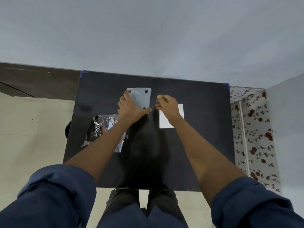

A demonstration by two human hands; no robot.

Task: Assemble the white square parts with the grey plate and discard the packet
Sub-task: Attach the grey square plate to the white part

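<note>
The grey plate (pixel 141 97) is being held flat on the black table (pixel 197 145) near its far edge, with two dark holes showing along its right side. It is being pinned by the left hand (pixel 131 107), whose fingers are being spread across the plate's left part while the thumb is being laid along its near edge. The right hand (pixel 167 104) is being kept just right of the plate, fingers curled in and tips drawn together as if something small is being pinched; whether anything is being held there cannot be told. A white square part (pixel 179 116) is lying on the table beneath that hand and wrist, partly hidden. The clear packet (pixel 105 129), with dark printed contents, is lying crumpled at the table's left, partly under the left forearm, not yet discarded.

The plate is being judged stiff, thin and light, likely to slide on the smooth top, so downward pressure by the spread hand is being called for while parts are being fitted. The white part is likewise being judged rigid and light, best taken by its edges. The packet is being judged soft and crinkly, easily gathered anywhere by a loose grasp. Small fasteners, if present, are likely to be dropped easily.
</note>
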